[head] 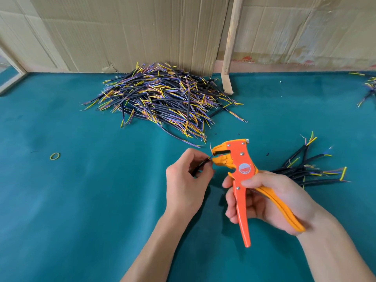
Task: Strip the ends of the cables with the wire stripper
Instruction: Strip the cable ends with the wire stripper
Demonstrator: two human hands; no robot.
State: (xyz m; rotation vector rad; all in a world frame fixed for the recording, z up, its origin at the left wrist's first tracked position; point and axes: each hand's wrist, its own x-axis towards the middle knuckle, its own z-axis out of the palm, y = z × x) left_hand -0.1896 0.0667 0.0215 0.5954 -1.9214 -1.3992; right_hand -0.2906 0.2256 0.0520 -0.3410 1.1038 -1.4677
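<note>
The far end of the short black cable (200,165) is hidden inside the left hand (186,180), and how far its coloured wire tips reach into the nose of the wire stripper (240,169) is hard to make out. A second heap of cables (369,88) is cut off by the right edge, and the smaller bundle (311,169) is partly hidden behind the right hand (270,200).

The green bench (71,200) lies bare to the left and toward the viewer; a yellow rubber band (55,156) sits alone at the left. The big pile of cables (162,98) lies at the back against the cardboard wall (132,33), just beside a leaning wooden strip (230,53).

The left grip is closed, pinching the cable between thumb and curled fingers, its tip right at the tool's mouth. The right grip is wrapped round the orange and yellow handles, which stand spread apart. The cable and tool meet above the bench, in front of the pile and left of the bundle
</note>
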